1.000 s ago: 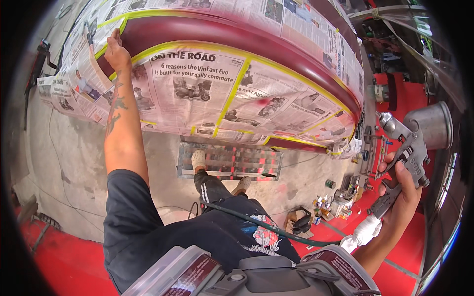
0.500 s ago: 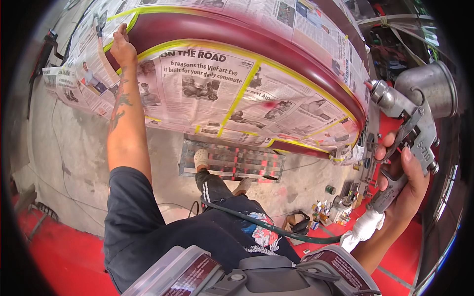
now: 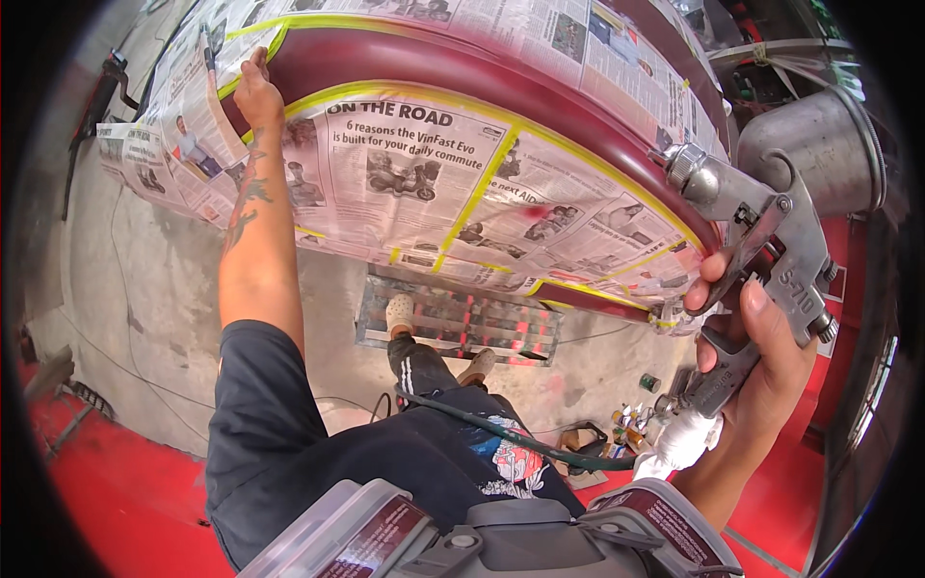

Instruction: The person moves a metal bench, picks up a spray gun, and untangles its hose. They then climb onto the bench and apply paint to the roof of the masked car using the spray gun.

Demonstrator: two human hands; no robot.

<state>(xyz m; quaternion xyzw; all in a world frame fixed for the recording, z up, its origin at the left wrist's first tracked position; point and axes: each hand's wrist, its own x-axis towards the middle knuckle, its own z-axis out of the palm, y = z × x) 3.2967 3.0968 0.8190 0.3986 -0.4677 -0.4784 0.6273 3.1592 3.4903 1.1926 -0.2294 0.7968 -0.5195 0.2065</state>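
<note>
My left hand point(image 3: 258, 91) has its fingers together on the yellow-taped edge of newspaper masking point(image 3: 183, 87) at the upper left, seemingly gripping it. A curved, glossy maroon panel point(image 3: 414, 63) runs between sheets of masking newspaper point(image 3: 405, 183) bordered with yellow tape. My right hand point(image 3: 761, 337) holds a metal spray gun point(image 3: 790, 241) with a cup point(image 3: 809, 140) at its top. The nozzle point(image 3: 679, 164) points left at the maroon panel; I cannot tell its distance. A green hose point(image 3: 540, 448) crosses my body to the white-wrapped base point(image 3: 684, 438) of the gun.
A paint-stained low platform point(image 3: 462, 318) lies by my feet on the concrete floor point(image 3: 164, 308). Cans and bottles point(image 3: 631, 419) stand at lower right, beside red flooring point(image 3: 780, 486). A black stand point(image 3: 116, 82) is at far left, with cables along the floor.
The spray gun in my right hand has moved up and left, nearer the maroon panel in the picture. The panel and my left hand appear shifted slightly right and down.
</note>
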